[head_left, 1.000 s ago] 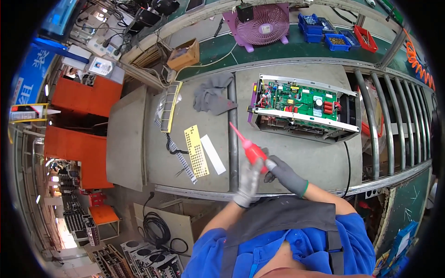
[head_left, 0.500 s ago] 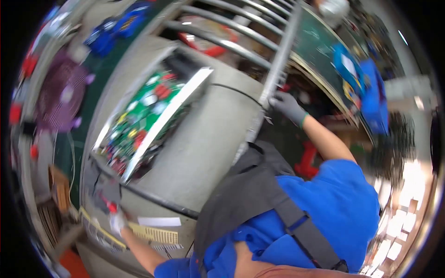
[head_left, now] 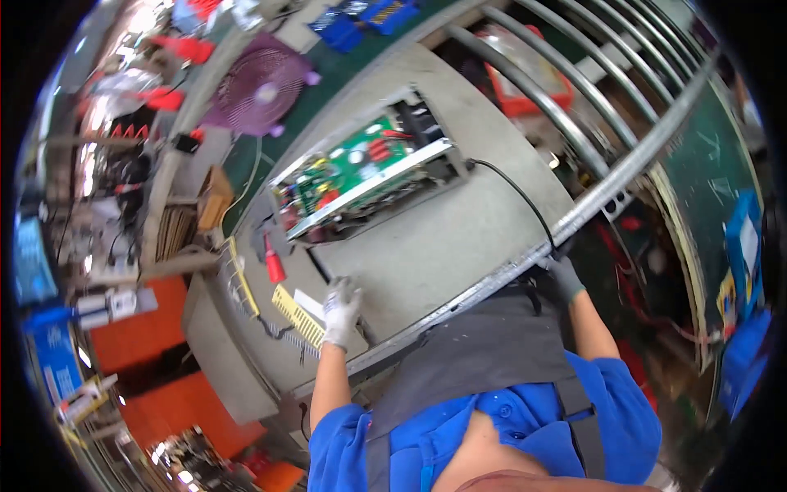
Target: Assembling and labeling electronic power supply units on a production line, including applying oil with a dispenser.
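My left hand (head_left: 341, 310), in a pale work glove, is above the near left of the grey worktop (head_left: 459, 238). Its fingers are stretched out with nothing in them, beside a white strip (head_left: 309, 303) and a yellow perforated strip (head_left: 297, 318). A red-handled screwdriver (head_left: 273, 261) lies just beyond. My right hand (head_left: 562, 279), gloved in grey, is closed at the worktop's metal edge rail, around a black cable (head_left: 525, 197); its fingertips are partly hidden. The cable runs to an open metal-cased unit (head_left: 377, 193) with a green circuit board.
Metal roller bars (head_left: 533, 102) adjoin the worktop at the far right, with a red-rimmed tray (head_left: 537, 94) beneath. A purple fan (head_left: 262, 86) stands at the far left. Orange panels (head_left: 139, 316) are at left; a blue bin (head_left: 744, 361) is at right.
My left hand has drawn back from the red-handled screwdriver, which now lies on the worktop. My right hand stays at the edge rail by the cable. The whole view has turned.
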Motion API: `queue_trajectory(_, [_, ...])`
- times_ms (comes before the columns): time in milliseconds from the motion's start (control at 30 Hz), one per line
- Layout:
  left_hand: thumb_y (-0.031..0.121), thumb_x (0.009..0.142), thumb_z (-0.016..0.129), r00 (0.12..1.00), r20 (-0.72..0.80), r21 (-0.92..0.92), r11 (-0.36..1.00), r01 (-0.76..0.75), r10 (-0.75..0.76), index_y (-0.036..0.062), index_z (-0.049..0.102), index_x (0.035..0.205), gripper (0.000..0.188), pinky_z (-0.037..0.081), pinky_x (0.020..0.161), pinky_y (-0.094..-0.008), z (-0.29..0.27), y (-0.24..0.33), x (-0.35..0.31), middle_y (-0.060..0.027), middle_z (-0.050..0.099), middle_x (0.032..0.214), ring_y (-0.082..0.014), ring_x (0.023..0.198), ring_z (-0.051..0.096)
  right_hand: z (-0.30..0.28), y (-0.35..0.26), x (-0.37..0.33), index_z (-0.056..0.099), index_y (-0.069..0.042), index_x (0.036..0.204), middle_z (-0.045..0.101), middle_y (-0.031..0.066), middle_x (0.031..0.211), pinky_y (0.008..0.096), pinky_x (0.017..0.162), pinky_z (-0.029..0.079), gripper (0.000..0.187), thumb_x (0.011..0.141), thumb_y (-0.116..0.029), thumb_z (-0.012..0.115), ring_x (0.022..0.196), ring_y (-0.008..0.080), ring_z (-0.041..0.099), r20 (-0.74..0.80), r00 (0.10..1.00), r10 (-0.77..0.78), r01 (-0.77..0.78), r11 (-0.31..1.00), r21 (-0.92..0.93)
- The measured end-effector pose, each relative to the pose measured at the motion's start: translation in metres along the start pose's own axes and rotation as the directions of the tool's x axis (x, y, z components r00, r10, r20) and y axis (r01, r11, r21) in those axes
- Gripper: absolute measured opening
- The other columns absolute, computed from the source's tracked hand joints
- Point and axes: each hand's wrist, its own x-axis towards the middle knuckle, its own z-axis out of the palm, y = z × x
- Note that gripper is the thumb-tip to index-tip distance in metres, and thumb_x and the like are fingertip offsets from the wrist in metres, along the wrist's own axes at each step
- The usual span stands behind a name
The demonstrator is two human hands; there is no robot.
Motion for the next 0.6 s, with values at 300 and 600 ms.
queue_trajectory(300, [0.042,0.092,0.060,0.984,0.177,-0.121,0.992,0.047,-0.025,0.0064,0.057,0.136,0.056,0.041,0.107,-0.0486,0.000,-0.024,-0.035,-0.0189,0.057,0.139,-0.0380,0.126,0.055,0.046,-0.186,-0.091,0.057,-0.002,0.127,0.051,-0.0068,0.072,0.0300,0.062,0.046,0.050,0.093,-0.038,0.066,0.057,0.0073,0.046,0.197,0.949,-0.247,0.195,0.949,0.249])
queue_trajectory(600, [0.025,0.099,0.055,0.892,-0.412,-0.545,0.835,-0.075,-0.189,-0.0020,0.062,0.125,0.038,0.044,0.103,-0.0414,-0.053,-0.041,0.055,-0.0225,0.063,0.126,-0.0359,0.120,0.059,0.289,-0.314,0.026,0.058,-0.002,0.129,0.063,0.0048,0.110,0.0297,0.092,0.046,0.050,0.092,-0.035,0.066,0.101,0.0136,0.059,0.449,0.766,-0.460,0.565,0.814,-0.131])
